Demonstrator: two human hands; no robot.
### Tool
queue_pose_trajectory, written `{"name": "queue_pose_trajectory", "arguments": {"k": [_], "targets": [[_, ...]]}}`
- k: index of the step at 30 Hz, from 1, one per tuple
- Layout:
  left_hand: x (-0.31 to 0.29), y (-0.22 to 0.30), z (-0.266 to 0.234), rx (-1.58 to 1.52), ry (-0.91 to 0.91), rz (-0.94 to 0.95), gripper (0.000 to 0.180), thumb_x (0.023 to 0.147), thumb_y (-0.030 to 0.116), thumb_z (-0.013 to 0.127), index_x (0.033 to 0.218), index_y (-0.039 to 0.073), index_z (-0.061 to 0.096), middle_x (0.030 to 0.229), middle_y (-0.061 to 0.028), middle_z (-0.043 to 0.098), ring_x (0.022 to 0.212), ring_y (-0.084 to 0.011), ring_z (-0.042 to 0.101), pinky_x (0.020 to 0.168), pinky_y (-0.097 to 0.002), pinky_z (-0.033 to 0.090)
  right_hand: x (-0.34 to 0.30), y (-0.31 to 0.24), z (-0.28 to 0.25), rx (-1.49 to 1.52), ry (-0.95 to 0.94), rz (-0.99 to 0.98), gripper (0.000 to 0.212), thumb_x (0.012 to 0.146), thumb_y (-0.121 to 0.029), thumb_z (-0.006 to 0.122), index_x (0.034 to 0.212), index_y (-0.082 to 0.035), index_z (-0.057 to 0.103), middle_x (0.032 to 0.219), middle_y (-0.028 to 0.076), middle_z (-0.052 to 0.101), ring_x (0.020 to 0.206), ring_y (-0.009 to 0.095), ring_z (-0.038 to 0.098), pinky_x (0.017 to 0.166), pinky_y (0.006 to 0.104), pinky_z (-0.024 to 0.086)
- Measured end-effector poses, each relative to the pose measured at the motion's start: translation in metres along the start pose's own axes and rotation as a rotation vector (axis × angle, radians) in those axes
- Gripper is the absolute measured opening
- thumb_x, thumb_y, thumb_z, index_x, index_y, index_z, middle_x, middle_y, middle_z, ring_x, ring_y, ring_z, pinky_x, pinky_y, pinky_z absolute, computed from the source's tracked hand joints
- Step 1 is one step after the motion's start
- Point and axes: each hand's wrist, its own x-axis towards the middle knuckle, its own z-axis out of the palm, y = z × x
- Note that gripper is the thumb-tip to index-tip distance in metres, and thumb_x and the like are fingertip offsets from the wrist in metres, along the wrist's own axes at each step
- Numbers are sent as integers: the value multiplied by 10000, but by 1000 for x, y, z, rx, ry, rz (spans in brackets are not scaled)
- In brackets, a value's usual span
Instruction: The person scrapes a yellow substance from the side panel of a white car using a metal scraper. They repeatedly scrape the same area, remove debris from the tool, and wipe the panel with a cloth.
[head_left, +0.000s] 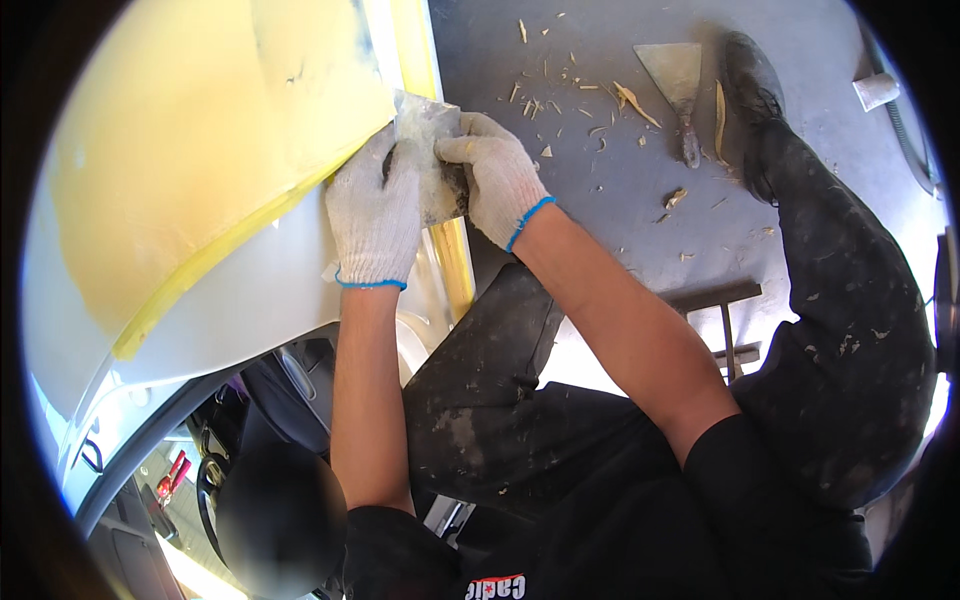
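Note:
My two hands, in white knit gloves with blue cuffs, meet at the edge of a car body panel (190, 150) coated with yellow-beige filler. Between them is a thin, stained grey scraper plate (427, 120). My right hand (495, 180) pinches its right side, thumb and fingers closed on it. My left hand (377, 215) closes at the plate's left side, right against the panel edge; its fingertips are partly hidden. A yellow strip (230, 237) runs along the panel's lower border, above bare white bodywork (240, 300).
A wide putty knife (672, 75) lies on the grey floor near my shoe (752, 75), among scattered filler shavings (637, 103). A small stand (725, 300) is by my leg. Lower left, the car's interior shows a steering wheel (205, 490). A hose (915, 150) lies far right.

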Motion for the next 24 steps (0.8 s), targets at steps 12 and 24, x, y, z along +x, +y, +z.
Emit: {"name": "queue_pose_trajectory", "arguments": {"k": [12,24], "targets": [[0,11,-3,-109,-33,-36,342,967,167,610,1204,-73,663,1189,-170,693,1060,-216,635,992,-321,462,18,-19,-2,-152,-145,-94,280,873,-13,597,1145,43,640,878,79,649,763,159,640,686,324,546],[1,24,3,-92,-178,-133,406,975,211,589,1274,-59,633,1261,-184,663,1158,-253,609,1044,-349,440,12,-23,-16,4,-39,-74,364,881,-18,563,1235,63,593,993,122,673,791,195,679,729,337,580]]}}
